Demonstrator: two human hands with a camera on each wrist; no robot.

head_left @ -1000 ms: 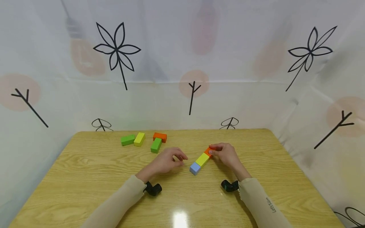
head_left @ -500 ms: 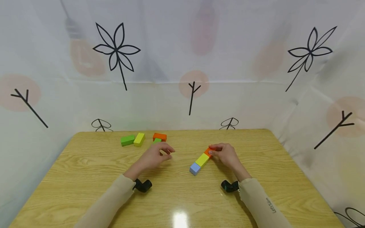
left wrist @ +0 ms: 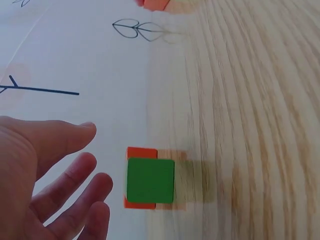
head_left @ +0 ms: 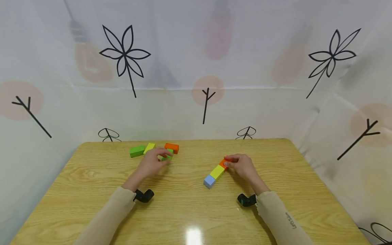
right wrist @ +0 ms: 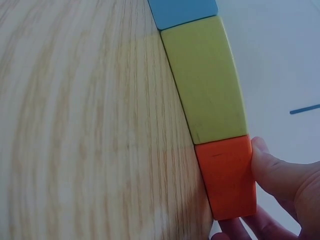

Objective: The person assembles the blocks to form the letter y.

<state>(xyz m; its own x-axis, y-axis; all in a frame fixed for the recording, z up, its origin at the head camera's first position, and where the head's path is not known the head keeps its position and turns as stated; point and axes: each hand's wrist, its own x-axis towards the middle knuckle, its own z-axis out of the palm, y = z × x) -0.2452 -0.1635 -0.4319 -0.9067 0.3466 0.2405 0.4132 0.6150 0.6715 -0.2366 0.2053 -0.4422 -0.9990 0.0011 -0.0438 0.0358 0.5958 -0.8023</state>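
My right hand point(head_left: 243, 166) pinches the orange block point(right wrist: 227, 177) at the far end of a slanting row, with the thumb on its side and fingers around its end. The yellow block point(head_left: 217, 172) lies end to end with it, and the blue block point(head_left: 209, 181) follows at the near end. My left hand point(head_left: 152, 162) hovers beside a green block point(left wrist: 150, 181), thumb and fingers apart and not touching it. That green block partly hides another orange block point(head_left: 172, 147) behind it.
Left of that pair, a second green block point(head_left: 136, 151) lies beside a yellow block point(head_left: 149, 147) partly covered by my left hand. The wooden table point(head_left: 183, 207) ends at a patterned white cloth point(head_left: 171, 112) at the back.
My left hand has moved left and back, from beside the row to the green block near the back. My right hand has stayed on the orange block, and the row has not moved.
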